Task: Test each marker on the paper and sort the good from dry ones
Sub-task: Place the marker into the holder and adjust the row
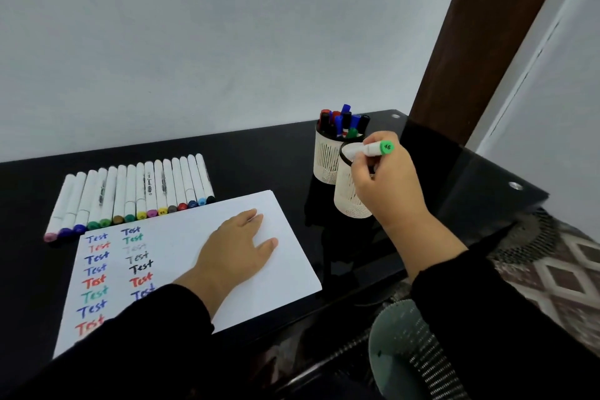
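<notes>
A white sheet of paper (285,273) lies on the black desk, its left part covered with two columns of coloured "Test" words. My left hand (233,247) rests flat on the paper, fingers straight. My right hand (386,185) grips a white marker with a green end cap (376,149) over the near white mesh cup (349,204). Behind it, a second white mesh cup (326,156) holds several markers with red, blue, black and green caps. A row of several white markers (130,195) with coloured caps lies side by side behind the paper at the left.
The glossy black desk (259,159) stands against a pale wall. A dark wooden post (480,42) rises at the right rear. A pale green mesh bin (409,351) and a patterned floor covering (558,273) are below the desk's front right edge.
</notes>
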Available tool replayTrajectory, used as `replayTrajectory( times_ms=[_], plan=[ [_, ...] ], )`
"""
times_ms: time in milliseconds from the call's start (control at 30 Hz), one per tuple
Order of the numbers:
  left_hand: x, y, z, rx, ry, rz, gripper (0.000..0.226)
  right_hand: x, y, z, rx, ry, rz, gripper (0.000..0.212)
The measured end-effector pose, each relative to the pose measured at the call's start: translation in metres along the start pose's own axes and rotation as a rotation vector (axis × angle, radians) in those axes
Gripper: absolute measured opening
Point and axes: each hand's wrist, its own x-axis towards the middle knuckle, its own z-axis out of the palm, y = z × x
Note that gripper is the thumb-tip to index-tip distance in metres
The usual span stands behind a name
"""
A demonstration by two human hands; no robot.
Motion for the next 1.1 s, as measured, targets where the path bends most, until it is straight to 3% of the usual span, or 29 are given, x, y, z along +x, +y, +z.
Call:
replayTrajectory(
  times_ms=[100, 300, 433, 633, 867, 1100],
  plan=[
    [0.001, 0.0, 0.0, -0.012, 0.014, -0.002, 0.064, 0.01, 0.005, -0.002, -0.084, -0.062, 0.0, 0.006],
    [0.001, 0.0, 0.001, -0.013, 0.007, -0.012, 0.064, 0.034, -0.001, -0.008, -0.273, -0.274, 0.125, 0.017],
    [0.001, 0.0, 0.001, -0.026, 0.015, -0.016, 0.064, 0.05, -0.005, -0.009, -0.268, -0.392, 0.243, 0.018],
    [0.002, 0.0, 0.001, -0.024, 0.005, -0.021, 0.065, 0.064, -0.003, -0.002, -0.374, -0.523, 0.278, 0.028],
    [0.001, -0.001, 0.002, -0.04, 0.014, -0.009, 0.064, 0.067, -0.002, -0.003, -0.296, -0.51, 0.267, 0.008],
    [0.001, -0.001, 0.002, -0.036, 0.0, -0.012, 0.064, 0.065, 0.001, -0.007, -0.386, -0.577, 0.232, 0.022]
  ],
)
